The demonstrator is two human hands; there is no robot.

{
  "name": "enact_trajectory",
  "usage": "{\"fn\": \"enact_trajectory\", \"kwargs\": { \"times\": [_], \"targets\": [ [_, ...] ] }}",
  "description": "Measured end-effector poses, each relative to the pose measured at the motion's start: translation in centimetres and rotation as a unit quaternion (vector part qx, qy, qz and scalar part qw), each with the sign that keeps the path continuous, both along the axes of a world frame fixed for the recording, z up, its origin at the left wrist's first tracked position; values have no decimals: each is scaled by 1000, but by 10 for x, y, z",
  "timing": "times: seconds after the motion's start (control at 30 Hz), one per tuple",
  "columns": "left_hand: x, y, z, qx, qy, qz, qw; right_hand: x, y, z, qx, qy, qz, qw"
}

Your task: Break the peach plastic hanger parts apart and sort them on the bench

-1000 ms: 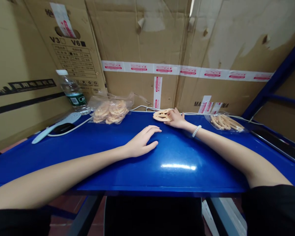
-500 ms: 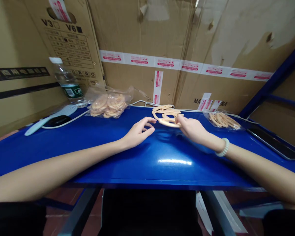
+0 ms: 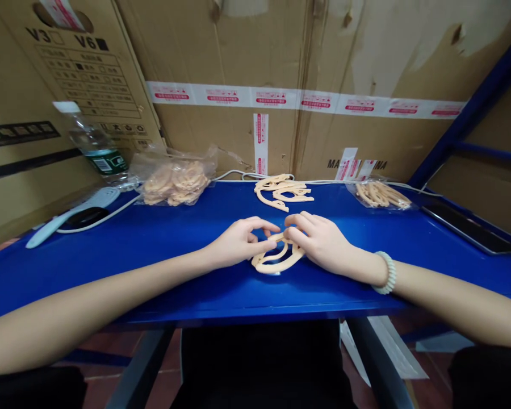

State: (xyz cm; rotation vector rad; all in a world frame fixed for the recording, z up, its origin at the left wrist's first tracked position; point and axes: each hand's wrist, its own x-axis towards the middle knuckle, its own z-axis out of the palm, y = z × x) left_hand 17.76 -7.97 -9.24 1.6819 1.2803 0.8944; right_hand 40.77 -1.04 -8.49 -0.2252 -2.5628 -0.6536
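A beige curved piece [image 3: 280, 267], made of thin rounded strips with gaps between them, is in front of me near the table's middle. My left hand [image 3: 241, 243] pinches its left upper part between thumb and fingers. On the other side my right hand [image 3: 323, 241], with a pale coiled band on the wrist, has its fingers bent over the right upper part. The fingers hide some of the piece's far edge. Just beyond my hands, more beige curved pieces [image 3: 292, 197] lie loose on the blue table [image 3: 187, 298].
To the left are a clear bag [image 3: 176, 182] of beige pieces, a water bottle [image 3: 96, 145], a pale-handled brush [image 3: 74, 215] and a dark mouse-like object [image 3: 87, 217]. On the right lie another bag [image 3: 382, 194] of pieces and a phone [image 3: 470, 228]. Cardboard [image 3: 221, 133] stands behind.
The beige piece has come away from the loose pieces toward me. Both hands are now at it; half a second ago only my right hand gripped it and the left was open.
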Motion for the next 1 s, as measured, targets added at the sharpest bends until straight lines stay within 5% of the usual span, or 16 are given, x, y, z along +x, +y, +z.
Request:
{"fn": "enact_trajectory", "kwargs": {
  "times": [0.17, 0.33, 0.53, 0.7, 1.0],
  "targets": [
    [5, -6, 6, -92, -18, -60, 994, -3, 2, -5, -40, 3, -9, 999],
    [6, -7, 0, -76, -108, 20, 991, -1, 13, -12, -271, 109, -18, 956],
    [-4, 4, -9, 19, -233, 182, 955, 6, 25, 1, -555, 132, -82, 817],
    [-8, 6, -14, 83, -255, 186, 945, 6, 19, 17, -730, 149, -103, 659],
    [-10, 1, -17, 132, -160, 139, 968, 5, 15, 3, -707, 261, -67, 653]
  ]
}}
